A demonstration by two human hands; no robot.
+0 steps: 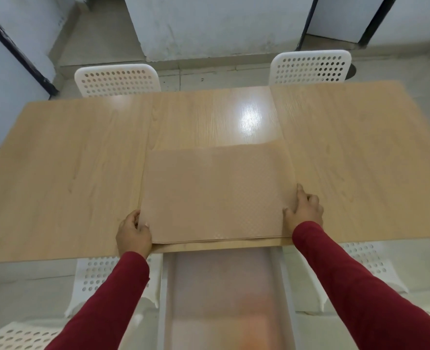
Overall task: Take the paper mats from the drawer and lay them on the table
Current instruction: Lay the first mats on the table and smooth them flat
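I can read no words, labels, brands or numbers anywhere in front of me. The paper mats under my fingers carry only a faint checked embossing, with no print. The desk shows plain wood grain, and the white chairs beyond the desk's far edge bear only rows of round holes.

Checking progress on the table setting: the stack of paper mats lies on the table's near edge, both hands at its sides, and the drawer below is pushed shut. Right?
Not quite. The drawer is open, pulled out below the table. The rest holds: the mats lie at the near edge, with the left hand and right hand at their sides. The head view shows it.
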